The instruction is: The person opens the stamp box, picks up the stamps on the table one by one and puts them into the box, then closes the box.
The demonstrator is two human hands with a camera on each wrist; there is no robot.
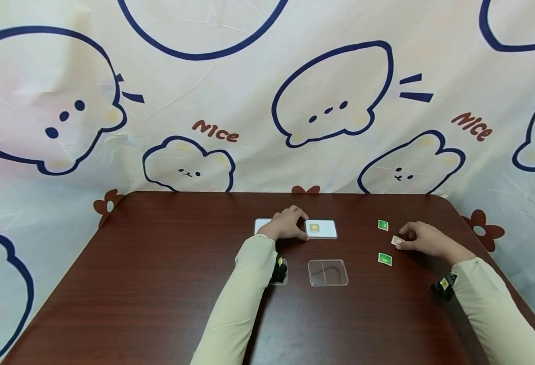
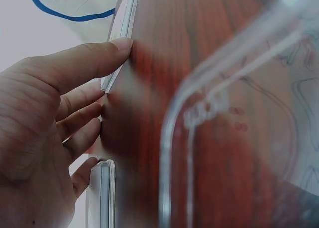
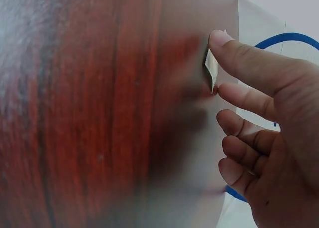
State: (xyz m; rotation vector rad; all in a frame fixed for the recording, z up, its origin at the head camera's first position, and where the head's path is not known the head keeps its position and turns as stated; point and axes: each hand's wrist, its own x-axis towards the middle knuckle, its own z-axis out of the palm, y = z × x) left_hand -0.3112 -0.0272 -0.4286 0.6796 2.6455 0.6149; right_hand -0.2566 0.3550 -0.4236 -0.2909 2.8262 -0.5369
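My left hand (image 1: pixel 286 224) holds the left end of a flat white case (image 1: pixel 325 233) that bears a small yellow stamp (image 1: pixel 314 228). In the left wrist view its thumb (image 2: pixel 107 53) lies on the edge of that case, and the little finger is near a second white case (image 2: pixel 102 195). The head view shows only part of this second case, left of the hand. On the right, my right hand (image 1: pixel 427 239) pinches a small cream stamp (image 1: pixel 396 240) between thumb and index finger. The right wrist view shows the stamp (image 3: pixel 212 71) edge-on, slightly bent.
Two green stamps lie near the right hand, one behind (image 1: pixel 383 225) and one in front (image 1: pixel 385 259). A clear plastic lid (image 1: pixel 328 284) rests in front of the cases. Another clear lid (image 1: pixel 287 280) is partly covered by the left wrist. Beyond the brown table (image 1: pixel 157 284) hangs a patterned cloth.
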